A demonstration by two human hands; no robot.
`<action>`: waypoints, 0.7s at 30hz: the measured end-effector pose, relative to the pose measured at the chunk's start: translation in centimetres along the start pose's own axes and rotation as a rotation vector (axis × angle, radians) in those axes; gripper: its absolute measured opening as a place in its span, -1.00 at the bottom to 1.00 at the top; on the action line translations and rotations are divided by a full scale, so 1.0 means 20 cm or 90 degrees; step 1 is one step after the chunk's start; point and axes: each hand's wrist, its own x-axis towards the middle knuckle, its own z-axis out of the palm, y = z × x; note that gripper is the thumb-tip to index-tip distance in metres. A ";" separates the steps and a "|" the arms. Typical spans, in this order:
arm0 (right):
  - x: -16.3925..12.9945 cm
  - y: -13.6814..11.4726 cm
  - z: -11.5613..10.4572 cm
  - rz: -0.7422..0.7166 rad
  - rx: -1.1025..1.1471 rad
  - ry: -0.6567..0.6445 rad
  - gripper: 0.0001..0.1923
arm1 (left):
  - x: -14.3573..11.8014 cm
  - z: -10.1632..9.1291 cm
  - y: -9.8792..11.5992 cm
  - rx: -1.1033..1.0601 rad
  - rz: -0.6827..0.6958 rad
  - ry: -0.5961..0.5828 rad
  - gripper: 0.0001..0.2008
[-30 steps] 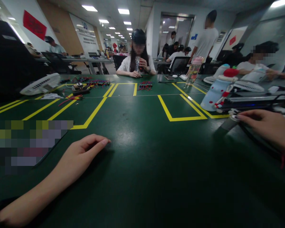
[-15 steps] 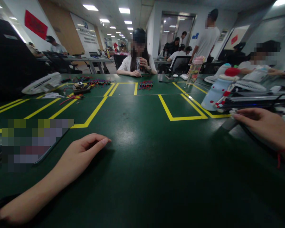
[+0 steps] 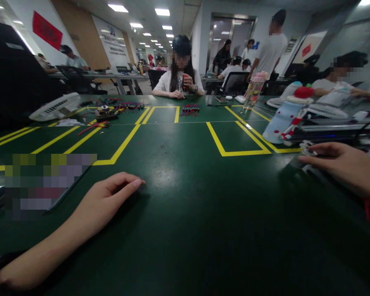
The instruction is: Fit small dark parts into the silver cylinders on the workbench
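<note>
Near the blue bottle [image 3: 276, 125], the right hand [image 3: 342, 162] pinches a grey-white object [image 3: 308, 148]; well left of the bottle, the left hand [image 3: 112, 192] has fingertips together. Wall lettering [image 3: 112, 47] is unreadable.

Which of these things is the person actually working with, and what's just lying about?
Apparently in use:
- Small pale-topped item, at the right hand's fingertips
- Left hand: no object visible in it

Apparently just around:
- Blue bottle with red top
- Pink-lidded clear bottle
- White fan at far left
- Wire bundle, centre
</note>
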 end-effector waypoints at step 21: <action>-0.33 -0.29 0.21 -0.349 0.178 0.068 -0.57 | 0.00 0.00 0.04 0.017 0.052 -0.026 -0.63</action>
